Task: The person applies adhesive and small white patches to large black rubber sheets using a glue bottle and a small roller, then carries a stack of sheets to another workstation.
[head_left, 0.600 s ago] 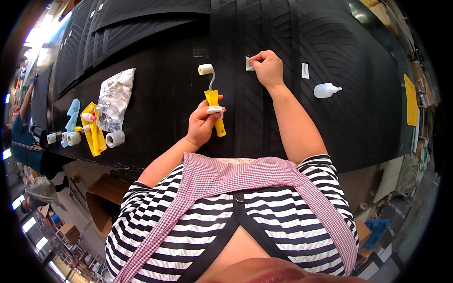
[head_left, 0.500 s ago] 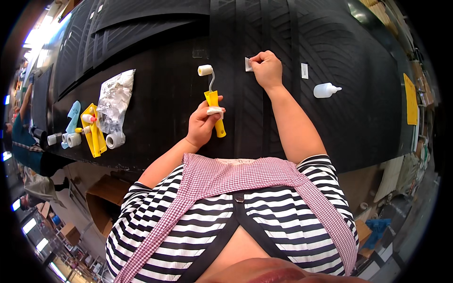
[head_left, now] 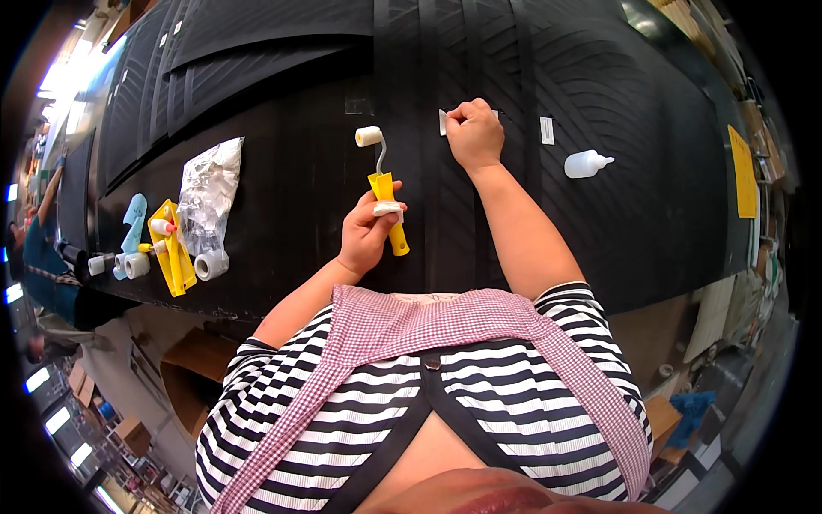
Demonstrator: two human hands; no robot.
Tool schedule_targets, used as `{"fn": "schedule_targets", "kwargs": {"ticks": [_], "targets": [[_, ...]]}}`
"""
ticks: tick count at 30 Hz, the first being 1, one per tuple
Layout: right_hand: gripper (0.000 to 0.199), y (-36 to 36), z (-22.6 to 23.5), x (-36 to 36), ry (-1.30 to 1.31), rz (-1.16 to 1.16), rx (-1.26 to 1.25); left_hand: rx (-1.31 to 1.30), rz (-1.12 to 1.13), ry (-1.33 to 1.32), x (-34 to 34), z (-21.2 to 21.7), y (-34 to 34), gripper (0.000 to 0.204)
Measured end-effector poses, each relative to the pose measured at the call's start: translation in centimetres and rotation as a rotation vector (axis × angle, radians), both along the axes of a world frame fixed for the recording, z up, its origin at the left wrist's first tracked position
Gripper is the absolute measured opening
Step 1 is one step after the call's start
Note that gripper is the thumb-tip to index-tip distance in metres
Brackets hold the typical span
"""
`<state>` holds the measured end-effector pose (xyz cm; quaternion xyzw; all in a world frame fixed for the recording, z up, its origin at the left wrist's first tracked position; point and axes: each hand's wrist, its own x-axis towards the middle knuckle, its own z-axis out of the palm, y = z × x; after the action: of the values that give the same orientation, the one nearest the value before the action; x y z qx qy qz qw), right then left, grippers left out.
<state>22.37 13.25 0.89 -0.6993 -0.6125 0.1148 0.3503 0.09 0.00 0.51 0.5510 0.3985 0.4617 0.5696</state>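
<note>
My left hand (head_left: 366, 236) is closed around the yellow handle of a small paint roller (head_left: 400, 244), its white roller head tilted up to the left. Between the same fingers and thumb sits a small stack of white labels (head_left: 388, 208). My right hand (head_left: 476, 135) is curled closed and rests on the black ribbed sheet (head_left: 591, 94), over a small white label (head_left: 443, 122) whose edges peek out on both sides of the fist. What its fingertips hold, if anything, is hidden. Another white label (head_left: 547, 130) lies to the right, near a white squeeze bottle (head_left: 587, 164).
On the left lie a clear plastic bag (head_left: 210, 188), a yellow tray (head_left: 180, 265), white rolls (head_left: 137, 265) and a blue cloth (head_left: 134, 214). More black sheets (head_left: 265, 51) are stacked at the far left. A yellow card (head_left: 741, 176) is at the right edge. Another person (head_left: 43, 257) stands far left.
My right hand has shifted slightly left and down, its fingers curling into a fist over the label. My left hand still holds the roller and labels. The view has shifted a little.
</note>
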Motion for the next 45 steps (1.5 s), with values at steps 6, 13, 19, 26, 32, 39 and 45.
{"fn": "schedule_targets", "kwargs": {"ticks": [6,13,19,26,32,39,45], "targets": [[0.013,-0.2,0.0,-0.4,-0.099,-0.007,0.069,-0.056,0.004,-0.040,0.1,0.2,0.0,0.014],[0.014,-0.1,-0.2,-0.3,-0.067,0.012,0.105,-0.054,0.002,-0.045,0.1,0.2,0.0,0.014],[0.019,-0.4,0.2,-0.2,0.079,0.003,0.163,-0.005,0.000,-0.034,0.1,-0.2,0.0,0.017],[0.020,-2.2,0.9,0.6,-0.206,0.199,0.331,-0.001,0.001,-0.041,0.0,-0.4,-0.1,0.017],[0.021,-2.1,0.6,0.8,-0.287,0.207,0.270,0.006,-0.013,-0.056,0.0,-0.5,0.0,0.016],[0.030,-2.7,0.8,1.5,0.077,0.148,0.179,-0.015,0.005,-0.070,0.1,-0.2,-0.1,0.014],[0.025,-2.5,0.6,1.6,-0.014,0.222,0.227,-0.013,0.018,-0.075,0.2,-0.3,-0.1,0.014]]}}
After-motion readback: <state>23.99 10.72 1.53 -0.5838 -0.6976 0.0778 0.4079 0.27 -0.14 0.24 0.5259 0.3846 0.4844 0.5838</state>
